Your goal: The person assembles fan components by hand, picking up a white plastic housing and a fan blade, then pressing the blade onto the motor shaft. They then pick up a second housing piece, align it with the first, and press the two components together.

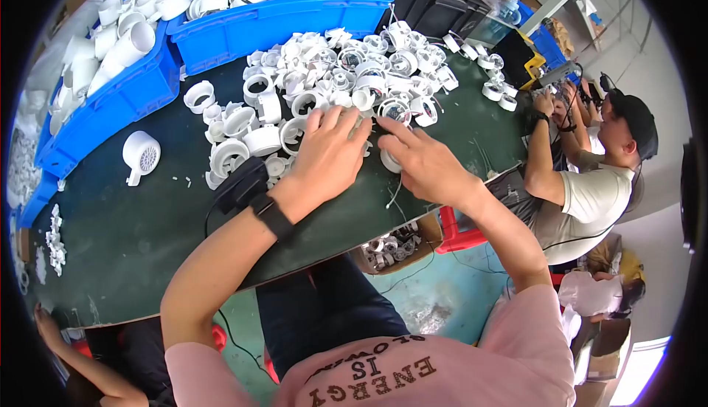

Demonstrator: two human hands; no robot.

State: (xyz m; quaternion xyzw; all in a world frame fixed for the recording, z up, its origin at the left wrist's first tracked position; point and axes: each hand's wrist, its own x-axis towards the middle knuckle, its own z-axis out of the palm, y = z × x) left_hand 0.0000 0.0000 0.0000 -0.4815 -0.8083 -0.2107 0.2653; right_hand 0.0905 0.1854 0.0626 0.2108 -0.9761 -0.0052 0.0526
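Note:
My left hand (332,153) lies over the near side of a heap of white plastic parts (335,64), its fingers stretched out and slightly spread. Whatever is beneath its palm is hidden. Close beside it, my right hand (428,162) has its index finger pointing left and the others bent round a small white round part (390,160). A thin pale wire hangs below that part. White rings and round housings with wires sit just beyond both hands. A black device (243,184) with a cable rests by my left wrist.
Blue bins (280,27) full of white parts line the far and left sides, with a black bin (428,5) beside them. One white round piece with a grille (141,154) stands apart on the dark green table (140,259). A person (590,185) works at right; a cardboard box (402,248) stands below.

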